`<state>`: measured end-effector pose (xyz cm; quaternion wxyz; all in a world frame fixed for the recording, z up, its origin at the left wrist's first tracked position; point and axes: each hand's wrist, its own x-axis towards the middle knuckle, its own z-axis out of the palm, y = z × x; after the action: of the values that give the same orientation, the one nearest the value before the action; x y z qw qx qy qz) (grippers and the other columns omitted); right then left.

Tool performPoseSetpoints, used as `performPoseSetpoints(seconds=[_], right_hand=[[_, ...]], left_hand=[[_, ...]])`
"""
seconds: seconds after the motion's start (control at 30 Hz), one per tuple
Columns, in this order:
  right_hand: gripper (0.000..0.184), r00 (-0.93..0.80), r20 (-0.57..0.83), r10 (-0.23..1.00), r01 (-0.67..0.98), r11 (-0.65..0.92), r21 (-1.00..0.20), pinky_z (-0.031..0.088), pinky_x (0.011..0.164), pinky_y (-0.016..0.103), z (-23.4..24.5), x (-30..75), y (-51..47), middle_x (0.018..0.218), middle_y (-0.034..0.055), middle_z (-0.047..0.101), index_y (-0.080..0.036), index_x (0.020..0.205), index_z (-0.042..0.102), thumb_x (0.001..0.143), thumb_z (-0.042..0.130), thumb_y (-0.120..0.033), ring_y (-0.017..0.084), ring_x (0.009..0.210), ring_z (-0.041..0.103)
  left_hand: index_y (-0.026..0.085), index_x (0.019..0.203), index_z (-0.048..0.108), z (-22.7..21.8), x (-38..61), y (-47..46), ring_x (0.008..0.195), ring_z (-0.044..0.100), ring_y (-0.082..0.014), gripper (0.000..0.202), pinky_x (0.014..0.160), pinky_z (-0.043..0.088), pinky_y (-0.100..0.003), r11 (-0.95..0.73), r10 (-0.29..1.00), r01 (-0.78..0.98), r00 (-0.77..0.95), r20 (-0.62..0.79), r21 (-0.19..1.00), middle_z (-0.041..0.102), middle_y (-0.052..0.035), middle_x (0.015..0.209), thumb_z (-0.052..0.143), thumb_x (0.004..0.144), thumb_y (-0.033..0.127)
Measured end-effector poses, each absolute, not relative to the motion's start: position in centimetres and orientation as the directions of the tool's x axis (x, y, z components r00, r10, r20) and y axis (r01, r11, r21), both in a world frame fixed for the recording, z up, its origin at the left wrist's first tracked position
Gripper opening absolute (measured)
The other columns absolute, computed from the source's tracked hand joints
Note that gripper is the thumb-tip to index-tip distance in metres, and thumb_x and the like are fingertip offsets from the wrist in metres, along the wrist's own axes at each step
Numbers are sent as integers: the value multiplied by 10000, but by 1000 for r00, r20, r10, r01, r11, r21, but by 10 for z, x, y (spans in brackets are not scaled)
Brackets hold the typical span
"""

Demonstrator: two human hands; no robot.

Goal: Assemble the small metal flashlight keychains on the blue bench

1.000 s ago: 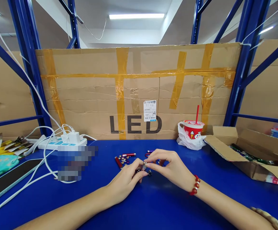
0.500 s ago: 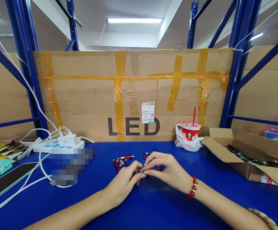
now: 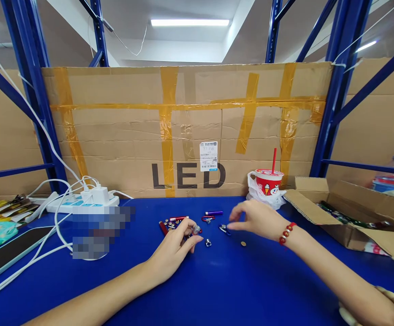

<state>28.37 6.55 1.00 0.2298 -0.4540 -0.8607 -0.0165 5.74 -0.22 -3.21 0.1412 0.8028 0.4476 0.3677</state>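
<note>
My left hand (image 3: 175, 244) is closed, thumb and fingers pinching a small tube with a silver end (image 3: 196, 230); most of the tube is hidden in the hand. To the right, my right hand (image 3: 256, 218) hovers with fingers apart, close to a blue and silver clasp (image 3: 224, 229). A shiny metal clasp (image 3: 208, 243) lies between the hands, and a button cell (image 3: 243, 243) rests below the right one. Past the left fingertips are a red clasp (image 3: 208, 219) and a purple tube (image 3: 214, 213). Red tubes (image 3: 178, 218) and several button cells (image 3: 170, 223) lie behind the left hand.
A red cup with a straw (image 3: 268, 182) stands in a plastic bag at the back. On the right is an open cardboard box (image 3: 348, 235) with dark green items. A power strip (image 3: 81, 206) with white cables and a dark flat device (image 3: 13, 253) occupy the left side.
My hands have parted. The right one let go of the silver-ended tube and moved right, its fingers opening. The left keeps the tube. The clasp and button cell on the table now show.
</note>
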Motion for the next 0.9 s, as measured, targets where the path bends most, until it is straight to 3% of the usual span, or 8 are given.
performPoseSetpoints(seconds=[0.13, 0.27, 0.33, 0.43, 0.6, 0.73, 0.8, 0.9], right_hand=[[290, -465, 37, 884, 850, 458, -260, 398, 470, 181, 6, 295, 74, 669, 26, 638, -176, 757, 689, 542, 710, -369, 98, 506, 544], [201, -479, -17, 878, 789, 421, -447, 414, 403, 149, 0, 290, 77, 639, 44, 624, -127, 716, 676, 553, 669, -245, 74, 456, 509], [173, -501, -16, 865, 763, 433, -480, 432, 416, 145, -4, 286, 78, 624, 45, 618, -122, 714, 675, 586, 645, -235, 87, 503, 535], [179, -548, 47, 835, 737, 508, -445, 426, 426, 156, -8, 280, 77, 650, 34, 631, -149, 753, 683, 633, 622, -266, 100, 527, 553], [128, -591, 244, 769, 732, 638, -239, 423, 534, 175, -12, 270, 68, 684, -5, 646, -206, 707, 697, 639, 590, -221, 119, 629, 593], [156, -616, 285, 734, 727, 669, -152, 372, 496, 182, -12, 264, 64, 680, -12, 640, -211, 647, 681, 650, 528, -180, 112, 599, 576], [153, -615, 350, 706, 709, 690, -146, 370, 510, 188, -10, 263, 62, 697, -6, 638, -214, 668, 682, 678, 530, -204, 110, 606, 569], [183, -560, 581, 591, 583, 779, -230, 396, 544, 181, -6, 261, 55, 783, 0, 635, -242, 801, 691, 756, 525, -306, 92, 636, 565]], left_hand=[[170, 875, 397, -30, 59, -5, 635, 460, -110, 197, 638, 347, -228, -546, 831, 618, 310, 463, 566, 491, 27, 647, 382, 871, 367], [173, 871, 398, -31, 59, -6, 645, 470, -108, 184, 644, 352, -226, -548, 827, 609, 293, 480, 573, 494, 26, 666, 415, 855, 355], [172, 865, 403, -32, 58, -5, 659, 474, -104, 178, 652, 355, -222, -555, 821, 601, 283, 497, 575, 492, 23, 701, 440, 843, 345], [172, 852, 423, -33, 57, -4, 713, 472, -105, 175, 676, 356, -216, -566, 806, 604, 265, 529, 561, 496, 12, 767, 477, 827, 336], [174, 831, 457, -33, 56, -4, 747, 464, -106, 172, 668, 368, -198, -599, 778, 584, 261, 572, 548, 501, 8, 798, 508, 815, 337], [174, 860, 474, -34, 56, -4, 734, 503, -108, 164, 661, 382, -203, -588, 791, 581, 268, 550, 563, 529, 8, 798, 517, 808, 324], [176, 893, 477, -35, 57, -4, 690, 528, -103, 183, 619, 384, -198, -567, 812, 580, 276, 514, 585, 540, 13, 774, 511, 813, 337], [173, 912, 489, -35, 57, -3, 634, 546, -98, 211, 569, 378, -189, -556, 825, 585, 303, 477, 590, 551, 22, 717, 501, 822, 363]])
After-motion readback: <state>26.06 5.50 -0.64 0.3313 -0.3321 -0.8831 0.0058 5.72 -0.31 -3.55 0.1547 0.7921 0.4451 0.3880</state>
